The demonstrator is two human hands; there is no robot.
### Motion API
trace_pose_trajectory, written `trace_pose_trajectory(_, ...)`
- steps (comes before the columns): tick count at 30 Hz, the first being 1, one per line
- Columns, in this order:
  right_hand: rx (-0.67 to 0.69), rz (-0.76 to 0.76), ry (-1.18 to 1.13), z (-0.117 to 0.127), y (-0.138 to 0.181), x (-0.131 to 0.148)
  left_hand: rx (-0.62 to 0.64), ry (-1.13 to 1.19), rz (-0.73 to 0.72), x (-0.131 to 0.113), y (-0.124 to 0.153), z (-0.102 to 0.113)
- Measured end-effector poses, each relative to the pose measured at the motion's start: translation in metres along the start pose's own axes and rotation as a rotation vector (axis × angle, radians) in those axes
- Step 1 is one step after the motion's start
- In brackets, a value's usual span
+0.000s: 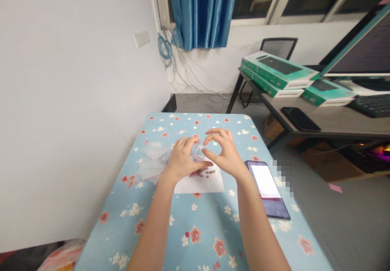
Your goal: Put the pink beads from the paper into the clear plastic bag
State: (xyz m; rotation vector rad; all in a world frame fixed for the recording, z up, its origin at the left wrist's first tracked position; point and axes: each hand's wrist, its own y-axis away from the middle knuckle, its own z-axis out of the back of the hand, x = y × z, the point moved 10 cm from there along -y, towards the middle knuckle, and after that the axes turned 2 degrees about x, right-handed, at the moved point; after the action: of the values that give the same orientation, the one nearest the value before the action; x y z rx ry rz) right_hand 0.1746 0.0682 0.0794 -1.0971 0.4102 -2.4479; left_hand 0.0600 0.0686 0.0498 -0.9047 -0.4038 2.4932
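Observation:
My left hand (184, 159) is curved around a small clear zip bag (197, 151) with a reddish edge, its thumb stretched out to the right. Facing it, my right hand (226, 153) has its fingers curled and apart, with nothing visible in them; the thumb tip is close to the bag. Beneath both hands lies a white sheet of paper (199, 186), partly covered. Small red and brownish bits (199, 172) are scattered on the paper, partly hidden by my left thumb. More clear zip bags (150, 167) lie left of my left hand.
A phone (268, 189) with a lit screen lies right of my right forearm on the flowered blue tablecloth (210, 218). A second desk (332, 120) at the right bears green keyboard boxes (277, 70), a dark phone (300, 118) and a monitor (362, 43). A wall (76, 100) borders the left.

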Motion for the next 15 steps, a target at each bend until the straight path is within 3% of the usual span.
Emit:
trace_pose_trajectory(9, 0.238, -0.033, -0.021, -0.029, -0.001, 0.007, -0.062, -0.146, -0.048, -0.003, 0.0, 0.003)
trace_pose_trajectory(15, 0.206, -0.027, 0.02, -0.03, -0.002, 0.004, -0.045, -0.184, 0.044, 0.009, 0.0, -0.002)
